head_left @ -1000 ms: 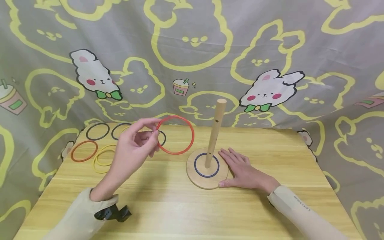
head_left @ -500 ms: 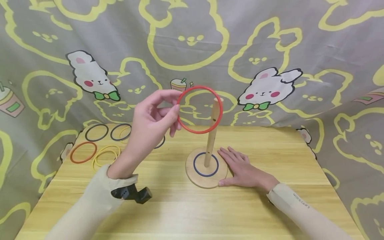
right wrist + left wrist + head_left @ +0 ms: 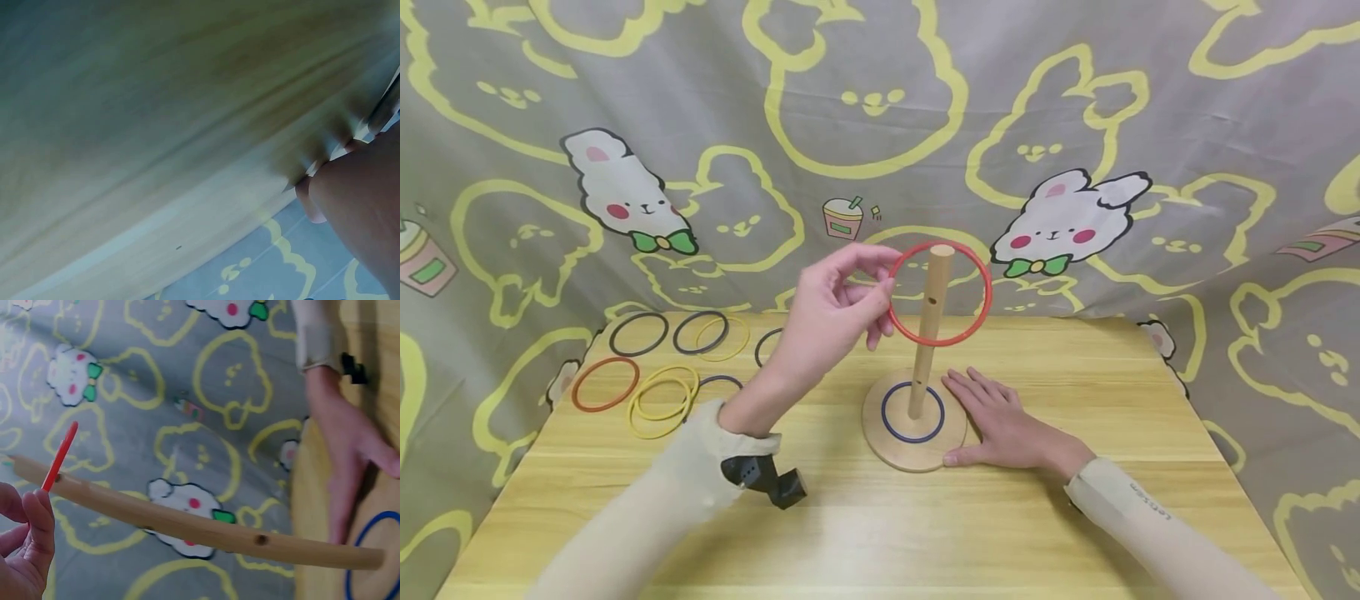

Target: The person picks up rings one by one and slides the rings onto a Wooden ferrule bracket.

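Note:
A red ring [image 3: 987,308] is pinched at its left side between thumb and fingers of my left hand [image 3: 838,304]. It loops around the upper part of an upright wooden peg [image 3: 927,354], tilted, its near edge crossing in front of the wood. The left wrist view shows the red ring [image 3: 60,453] edge-on near the upper hole of the peg [image 3: 187,520]. Flat on the round wooden base [image 3: 883,446], a blue ring [image 3: 883,417] encircles the peg's foot. My right hand [image 3: 1007,427] rests with spread fingers at the base's right edge.
Left on the wooden table [image 3: 880,533] lie another red ring [image 3: 576,392], yellow rings [image 3: 632,421] and several dark blue rings [image 3: 612,337], some overlapping. My left forearm partly covers one blue ring [image 3: 718,377]. A patterned curtain [image 3: 880,133] hangs behind the table.
My left hand has carried the red ring rightward, first up and then down, from left of the peg to around its upper part. My right hand has stayed at the base.

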Motion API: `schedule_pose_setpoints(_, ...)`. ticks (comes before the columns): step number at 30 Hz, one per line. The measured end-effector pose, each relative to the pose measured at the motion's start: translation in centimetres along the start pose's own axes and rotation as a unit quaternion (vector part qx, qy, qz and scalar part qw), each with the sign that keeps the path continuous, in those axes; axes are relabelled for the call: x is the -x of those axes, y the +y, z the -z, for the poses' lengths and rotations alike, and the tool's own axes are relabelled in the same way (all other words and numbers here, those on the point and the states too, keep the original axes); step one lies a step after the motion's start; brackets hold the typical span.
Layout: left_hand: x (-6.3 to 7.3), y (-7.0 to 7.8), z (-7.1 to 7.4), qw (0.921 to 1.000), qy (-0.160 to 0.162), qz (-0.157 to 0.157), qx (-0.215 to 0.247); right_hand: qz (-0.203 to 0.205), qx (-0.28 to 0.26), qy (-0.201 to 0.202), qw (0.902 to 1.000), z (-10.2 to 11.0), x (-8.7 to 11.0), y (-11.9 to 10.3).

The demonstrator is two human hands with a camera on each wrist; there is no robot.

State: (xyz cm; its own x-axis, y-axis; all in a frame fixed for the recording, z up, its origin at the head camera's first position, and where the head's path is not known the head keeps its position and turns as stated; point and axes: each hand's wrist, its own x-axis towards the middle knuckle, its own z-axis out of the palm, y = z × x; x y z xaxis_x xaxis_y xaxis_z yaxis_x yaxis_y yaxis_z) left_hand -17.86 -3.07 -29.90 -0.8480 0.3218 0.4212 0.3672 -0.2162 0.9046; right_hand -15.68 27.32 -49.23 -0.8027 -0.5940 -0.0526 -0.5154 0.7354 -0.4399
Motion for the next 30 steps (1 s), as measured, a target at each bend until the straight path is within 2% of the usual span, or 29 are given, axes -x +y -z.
schedule_pose_setpoints(8, 1.4, -3.9, -0.1, 0.9975, 0.006, 0.064, -0.028, 0.000, 0.009, 0.005, 0.9999, -0.1, -0.1, 0.1)
schedule_pose_setpoints(12, 2.3, -5.9, 0.0, 0.9938, 0.010, 0.095, -0.057, 0.006, 0.012, 0.011, 0.9998, -0.2, 0.0, 0.0)
schedule_pose_setpoints(17, 3.4, -8.6, 0.2, 0.9871, 0.013, 0.132, -0.090, 0.013, 0.018, 0.019, 0.9996, -0.3, 0.0, 0.1)
schedule_pose_setpoints(24, 5.4, -11.8, 0.4, 0.9730, 0.010, 0.193, -0.126, 0.005, 0.012, 0.013, 0.9998, -0.2, 0.1, -0.1)
schedule_pose_setpoints(30, 6.4, -14.0, 0.6, 0.9643, 0.001, 0.220, -0.148, 0.000, 0.008, 0.003, 1.0000, -0.1, 0.1, -0.2)
